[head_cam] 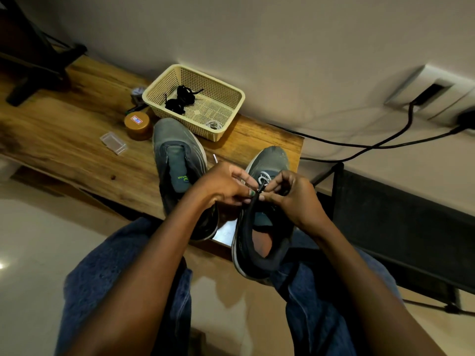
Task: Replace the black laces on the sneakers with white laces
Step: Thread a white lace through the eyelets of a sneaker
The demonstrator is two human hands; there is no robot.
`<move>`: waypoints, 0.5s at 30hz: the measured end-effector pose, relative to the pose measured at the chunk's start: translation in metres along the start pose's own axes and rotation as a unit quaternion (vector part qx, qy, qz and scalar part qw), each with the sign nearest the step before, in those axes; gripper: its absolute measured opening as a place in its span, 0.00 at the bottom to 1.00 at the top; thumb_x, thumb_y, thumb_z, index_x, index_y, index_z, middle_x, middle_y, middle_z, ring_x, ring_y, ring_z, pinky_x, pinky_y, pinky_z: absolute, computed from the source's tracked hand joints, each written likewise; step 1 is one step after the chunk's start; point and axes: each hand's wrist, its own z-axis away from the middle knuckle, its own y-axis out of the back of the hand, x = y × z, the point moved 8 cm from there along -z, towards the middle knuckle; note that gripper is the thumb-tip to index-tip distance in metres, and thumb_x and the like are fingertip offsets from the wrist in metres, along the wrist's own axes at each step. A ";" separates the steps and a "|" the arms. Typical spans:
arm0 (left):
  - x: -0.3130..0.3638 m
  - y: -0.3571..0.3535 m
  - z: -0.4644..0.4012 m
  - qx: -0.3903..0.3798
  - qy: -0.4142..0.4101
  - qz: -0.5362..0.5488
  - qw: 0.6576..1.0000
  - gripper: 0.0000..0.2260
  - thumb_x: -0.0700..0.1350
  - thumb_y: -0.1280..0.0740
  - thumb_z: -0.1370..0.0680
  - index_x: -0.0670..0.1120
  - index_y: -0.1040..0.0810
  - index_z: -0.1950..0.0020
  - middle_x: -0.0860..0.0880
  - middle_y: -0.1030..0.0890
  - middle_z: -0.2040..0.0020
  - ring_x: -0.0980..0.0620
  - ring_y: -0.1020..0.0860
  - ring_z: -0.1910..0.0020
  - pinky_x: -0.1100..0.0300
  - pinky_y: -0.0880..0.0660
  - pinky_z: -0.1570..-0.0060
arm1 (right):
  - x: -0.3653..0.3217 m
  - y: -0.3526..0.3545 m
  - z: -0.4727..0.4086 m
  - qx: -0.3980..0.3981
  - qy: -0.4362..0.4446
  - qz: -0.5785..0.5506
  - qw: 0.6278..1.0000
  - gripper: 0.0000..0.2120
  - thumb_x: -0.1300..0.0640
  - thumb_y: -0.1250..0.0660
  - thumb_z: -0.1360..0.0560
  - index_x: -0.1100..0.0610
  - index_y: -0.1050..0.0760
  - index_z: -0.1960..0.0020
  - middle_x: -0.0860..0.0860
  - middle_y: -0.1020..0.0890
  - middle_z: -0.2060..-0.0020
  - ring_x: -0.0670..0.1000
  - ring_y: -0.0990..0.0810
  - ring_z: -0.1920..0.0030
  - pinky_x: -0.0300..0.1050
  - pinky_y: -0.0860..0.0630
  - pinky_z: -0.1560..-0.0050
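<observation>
**A plain corner: wood bench, pale wall, glossy floor**

Beyond the grip runs a wooden bench point(77, 129) with a warm, streaked grain, set against a bare off-white wall point(282, 47). Right of the grip, black cables point(380, 146) trail from a wall socket plate point(434, 95), above a dark metal frame point(401, 227). Below the grip lies a pale glossy floor point(30, 240) catching a small glint of light. Far left, dark legs point(33, 73), perhaps a stand, are blurred.

Surface point(77, 129): varnished wood, visible grain, slight sheen. Basket point(231, 98): cream perforated plastic, matt. Sneakers point(177, 150): grey-green cloth uppers, matt, scuffed toes. Small box point(114, 143): clear plastic. Floor point(38, 240): glossy, smooth tile. Trousers point(108, 273): blue denim.
</observation>
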 end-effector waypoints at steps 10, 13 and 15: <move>0.008 0.040 0.001 0.106 -0.046 -0.098 0.988 0.14 0.29 0.36 0.26 0.49 0.25 0.59 0.46 0.22 0.63 0.49 0.23 0.64 0.55 0.26 0.60 | 0.013 0.013 0.008 0.028 -0.009 0.226 0.974 0.34 0.52 0.23 0.39 0.49 0.34 0.38 0.48 0.35 0.48 0.54 0.36 0.44 0.58 0.33 0.43; 0.011 0.064 0.006 0.181 -0.060 -0.147 0.971 0.14 0.32 0.35 0.25 0.50 0.23 0.62 0.50 0.22 0.63 0.47 0.21 0.57 0.52 0.21 0.50 | 0.015 0.017 0.007 0.033 -0.032 0.211 0.976 0.32 0.51 0.26 0.39 0.49 0.34 0.38 0.49 0.35 0.46 0.55 0.35 0.42 0.58 0.33 0.42; 0.016 0.078 0.014 0.231 -0.069 -0.161 0.957 0.12 0.35 0.35 0.24 0.51 0.23 0.62 0.50 0.22 0.62 0.47 0.20 0.56 0.50 0.21 0.50 | 0.017 0.021 0.007 0.044 -0.044 0.208 0.976 0.30 0.53 0.26 0.37 0.50 0.33 0.38 0.49 0.34 0.47 0.54 0.34 0.42 0.55 0.32 0.42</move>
